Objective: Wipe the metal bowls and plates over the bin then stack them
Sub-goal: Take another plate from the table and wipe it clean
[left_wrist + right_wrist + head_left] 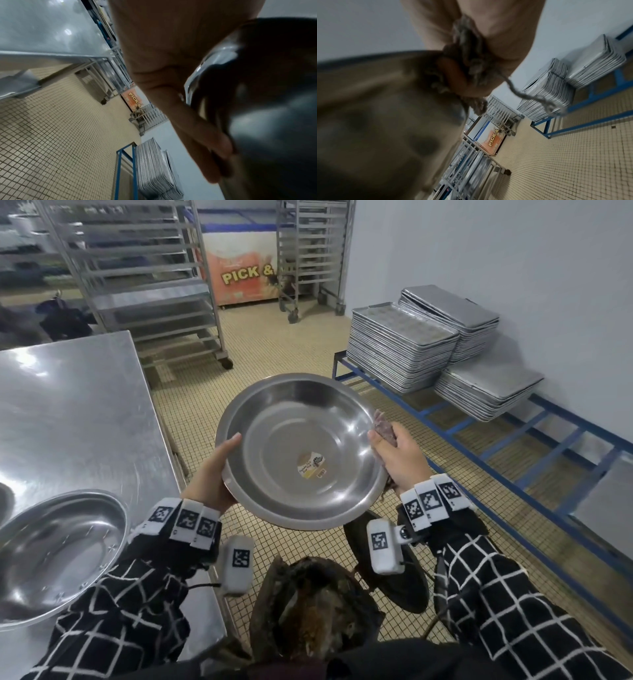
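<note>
A wide metal bowl (pixel 301 450) with a paper label at its centre is held tilted in mid-air above the floor, just beyond the bin (pixel 315 611). My left hand (pixel 212 470) grips its left rim, thumb over the edge; the left wrist view shows the fingers (pixel 202 135) under the bowl's dark underside (pixel 265 108). My right hand (pixel 397 453) clutches a greyish wiping cloth (pixel 385 426) against the bowl's right rim. In the right wrist view the frayed cloth (pixel 471 56) is bunched in the palm beside the bowl (pixel 385 108).
A steel table (pixel 68 412) at left carries another metal bowl (pixel 54 556) near its front edge. Stacks of baking trays (pixel 428 344) sit on a blue rack (pixel 513 446) along the right wall. Wheeled tray racks (pixel 144 275) and a chest freezer (pixel 239 268) stand behind.
</note>
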